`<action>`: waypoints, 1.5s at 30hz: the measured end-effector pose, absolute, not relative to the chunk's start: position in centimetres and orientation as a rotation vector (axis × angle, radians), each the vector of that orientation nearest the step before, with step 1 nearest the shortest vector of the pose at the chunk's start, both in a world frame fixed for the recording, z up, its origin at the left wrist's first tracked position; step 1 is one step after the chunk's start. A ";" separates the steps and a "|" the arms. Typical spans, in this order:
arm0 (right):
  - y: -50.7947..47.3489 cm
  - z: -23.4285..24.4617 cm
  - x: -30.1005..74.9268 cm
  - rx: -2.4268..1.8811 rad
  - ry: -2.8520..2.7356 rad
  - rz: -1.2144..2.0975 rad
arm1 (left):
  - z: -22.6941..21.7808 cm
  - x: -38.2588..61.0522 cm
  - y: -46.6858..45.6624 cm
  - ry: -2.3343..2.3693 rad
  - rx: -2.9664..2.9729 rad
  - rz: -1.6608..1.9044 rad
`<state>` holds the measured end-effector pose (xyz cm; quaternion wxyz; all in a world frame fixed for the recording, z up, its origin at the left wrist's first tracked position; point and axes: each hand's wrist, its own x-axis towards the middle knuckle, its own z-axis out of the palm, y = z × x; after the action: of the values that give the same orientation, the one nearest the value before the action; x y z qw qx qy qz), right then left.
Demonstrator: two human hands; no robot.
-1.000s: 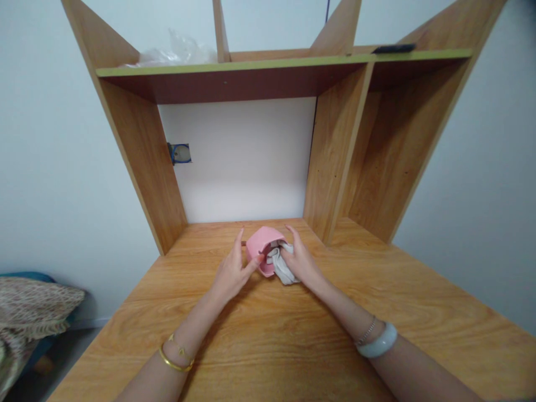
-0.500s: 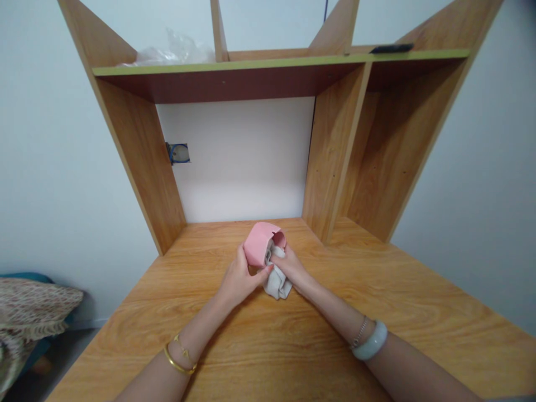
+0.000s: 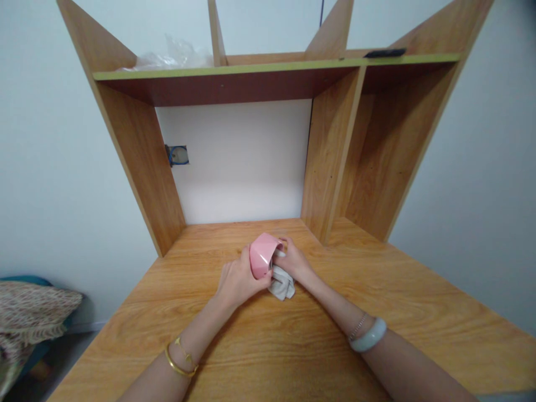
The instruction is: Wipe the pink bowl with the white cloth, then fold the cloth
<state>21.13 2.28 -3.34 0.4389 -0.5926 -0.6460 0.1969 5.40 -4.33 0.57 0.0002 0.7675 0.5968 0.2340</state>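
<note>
A pink cup point(image 3: 262, 255) is held tilted on its side above the wooden desk point(image 3: 293, 346), its mouth turned to the right. My left hand point(image 3: 237, 279) is wrapped round the cup from the left. My right hand point(image 3: 292, 260) presses a grey-white cloth point(image 3: 281, 285) into the cup's mouth, fingers closed on the cloth. Part of the cloth hangs down below the cup onto the desk.
A wooden hutch with an upper shelf point(image 3: 276, 67) stands at the back of the desk, with a divider panel point(image 3: 330, 162) to the right of the hands. A crumpled plastic bag point(image 3: 176, 54) and a dark flat object point(image 3: 384, 53) lie on the shelf. A patterned fabric point(image 3: 29, 312) lies lower left.
My left hand has closed round the pink cup after having its fingers stretched beside it. The cup has tilted further and my right hand has pushed the cloth deeper in.
</note>
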 end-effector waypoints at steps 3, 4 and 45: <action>2.0 -2.8 21.1 -1.592 -1.603 0.428 | 0.8 5.3 -4.3 1.882 2.403 0.736; 1.9 -2.6 21.1 -1.601 -1.622 0.420 | 0.9 5.3 -4.3 1.879 2.408 0.732; 0.5 -2.8 18.3 -0.942 -1.115 1.148 | -1.0 5.2 -3.4 1.377 2.086 1.176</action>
<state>18.35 0.52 -2.83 0.5989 -0.4062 -0.4807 0.4952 5.21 -3.35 -1.02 0.1886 0.7416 0.4894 0.4183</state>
